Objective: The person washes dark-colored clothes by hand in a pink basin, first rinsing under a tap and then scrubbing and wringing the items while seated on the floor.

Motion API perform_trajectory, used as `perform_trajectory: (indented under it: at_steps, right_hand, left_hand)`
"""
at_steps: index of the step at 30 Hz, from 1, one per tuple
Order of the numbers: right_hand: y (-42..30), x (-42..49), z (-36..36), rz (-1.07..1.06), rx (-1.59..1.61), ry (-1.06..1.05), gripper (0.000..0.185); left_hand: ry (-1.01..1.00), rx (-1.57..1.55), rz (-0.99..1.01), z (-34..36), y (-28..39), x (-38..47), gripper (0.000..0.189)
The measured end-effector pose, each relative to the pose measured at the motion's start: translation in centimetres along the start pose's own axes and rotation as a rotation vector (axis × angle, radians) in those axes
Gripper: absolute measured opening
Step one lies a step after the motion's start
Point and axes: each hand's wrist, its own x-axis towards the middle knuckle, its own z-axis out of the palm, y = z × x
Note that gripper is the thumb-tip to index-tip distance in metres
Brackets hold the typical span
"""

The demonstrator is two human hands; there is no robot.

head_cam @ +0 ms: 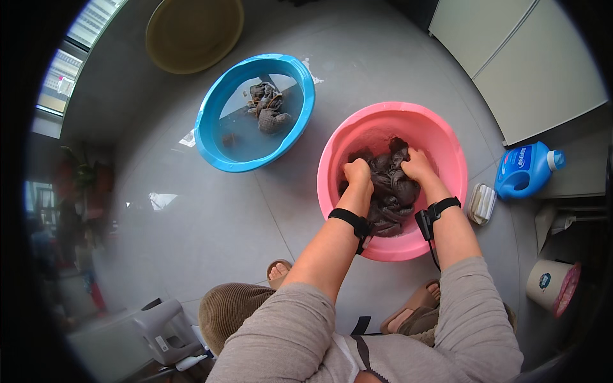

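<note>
Wet dark brown cloth lies bunched inside a pink plastic basin on the floor. Over the left part of the bundle, my left hand has curled fingers gripping the fabric. My right hand pinches a fold at the upper right of the same bundle. Both wrists wear black straps. To the upper left stands a blue plastic basin of cloudy water, with crumpled grey-brown cloth partly above the surface.
Right of the pink basin are a soap bar in a dish and a blue detergent bottle. A waste bin stands at lower right, below white cabinets. A tan round basin is at upper left, a grey plastic appliance at lower left.
</note>
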Motion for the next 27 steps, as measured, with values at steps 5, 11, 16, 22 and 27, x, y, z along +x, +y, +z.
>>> perform_trajectory:
  at_steps: [5, 11, 16, 22, 27]
  right_hand:
    - [-3.5, -3.0, 0.4, -0.049, 0.494, 0.137, 0.060]
    - [-9.1, -7.8, -2.6, -0.180, 1.199, -0.067, 0.015]
    - [-13.4, -12.2, -3.4, -0.404, 0.878, 0.188, 0.033]
    - [-12.3, -10.0, -2.1, -0.507, 0.534, 0.479, 0.027]
    - [-7.2, -4.9, -3.2, -0.135, 0.103, 0.649, 0.034]
  left_hand:
    - [-0.155, -0.044, -0.087, 0.9, -1.7, 1.6, 0.061]
    - [-0.635, -0.443, -0.325, 1.7, -2.1, 2.9, 0.051]
    - [-0.829, -0.637, -0.190, 1.6, -1.0, 2.0, 0.047]
    - [-0.799, -0.675, -0.264, 1.2, -0.1, -0.9, 0.045]
    - [-0.561, -0.116, -0.150, 0.6, 2.2, -4.2, 0.061]
